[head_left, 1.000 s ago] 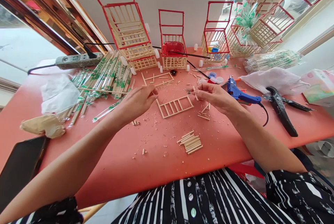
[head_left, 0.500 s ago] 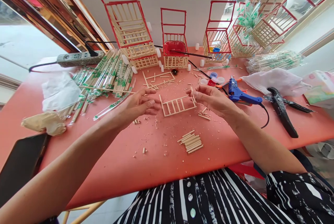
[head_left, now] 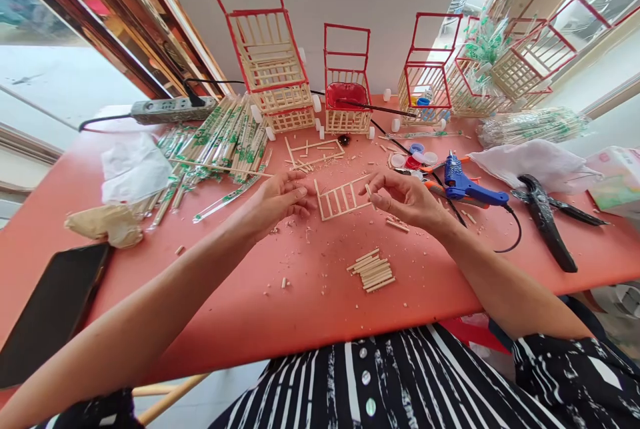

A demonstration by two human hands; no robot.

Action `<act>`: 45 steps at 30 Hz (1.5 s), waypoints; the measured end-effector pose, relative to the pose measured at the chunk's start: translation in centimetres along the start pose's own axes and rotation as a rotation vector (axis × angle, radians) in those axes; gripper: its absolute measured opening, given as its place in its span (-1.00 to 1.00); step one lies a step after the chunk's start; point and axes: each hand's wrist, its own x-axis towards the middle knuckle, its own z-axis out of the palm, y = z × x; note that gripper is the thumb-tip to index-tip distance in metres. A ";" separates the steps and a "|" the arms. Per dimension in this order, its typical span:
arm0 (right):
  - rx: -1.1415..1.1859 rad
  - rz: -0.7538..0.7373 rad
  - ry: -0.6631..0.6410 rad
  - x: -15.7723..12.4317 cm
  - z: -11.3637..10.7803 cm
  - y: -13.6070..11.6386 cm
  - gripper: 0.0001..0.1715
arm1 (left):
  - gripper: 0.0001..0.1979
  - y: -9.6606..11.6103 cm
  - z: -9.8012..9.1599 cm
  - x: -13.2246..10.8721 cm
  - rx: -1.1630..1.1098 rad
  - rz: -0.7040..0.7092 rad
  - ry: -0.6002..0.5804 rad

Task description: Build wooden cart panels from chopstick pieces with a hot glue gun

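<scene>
A small ladder-like frame of wooden sticks (head_left: pixel 338 200) lies flat on the table between my hands, with several rungs across it. My right hand (head_left: pixel 407 199) pinches a short wooden stick (head_left: pixel 369 196) over the frame's right end. My left hand (head_left: pixel 286 199) hovers by the frame's left end, fingers apart and holding nothing. Closer to my body lies a pile of short cut sticks (head_left: pixel 373 271). Behind the frame is another stick frame (head_left: pixel 316 152), with loose pieces in it.
Stick carts with red trim, one a small cart (head_left: pixel 347 109), line the back. A blue glue gun (head_left: pixel 467 182) and black-handled pliers (head_left: pixel 547 222) lie right. Wrapped chopsticks (head_left: pixel 225 135), a power strip (head_left: pixel 173 111) and a phone (head_left: pixel 55 305) are left.
The whole view has shifted a little, so things sit farther right. My right hand's stick has come lower, close to the frame's right end. My left hand stays open beside the frame.
</scene>
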 end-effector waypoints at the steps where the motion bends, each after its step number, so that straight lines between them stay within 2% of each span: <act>1: 0.005 -0.038 -0.009 0.0 0.0 0.0 -0.68 | -0.56 -0.1 0.0 0.1 -0.013 0.001 -0.002; 7: -0.041 -0.133 -0.079 -0.3 0.0 -1.3 -0.79 | -0.55 -0.3 0.4 0.1 -0.035 0.010 0.027; 12: -0.070 -0.124 -0.112 -0.4 -0.2 -2.5 -0.76 | -0.55 0.0 0.9 -0.2 -0.065 -0.050 -0.068; 21: 0.065 0.017 0.041 -0.2 -0.3 -2.2 -0.62 | -0.49 -0.4 1.2 0.3 0.046 0.066 -0.064; 30: 0.040 0.094 0.132 0.0 -0.4 -2.0 -0.53 | -0.48 0.2 1.7 0.5 0.145 0.145 -0.113; 34: -0.056 0.069 0.266 0.1 -0.4 -1.6 -0.53 | -0.55 0.0 2.2 0.5 0.162 0.197 -0.064; 38: -0.102 0.129 0.389 0.4 -0.5 -0.7 -0.47 | -0.62 -0.6 2.6 0.4 0.174 0.241 0.011; 45: -0.262 0.153 0.392 0.6 -0.3 0.6 -0.65 | -0.72 -0.9 2.5 0.3 0.199 0.237 0.053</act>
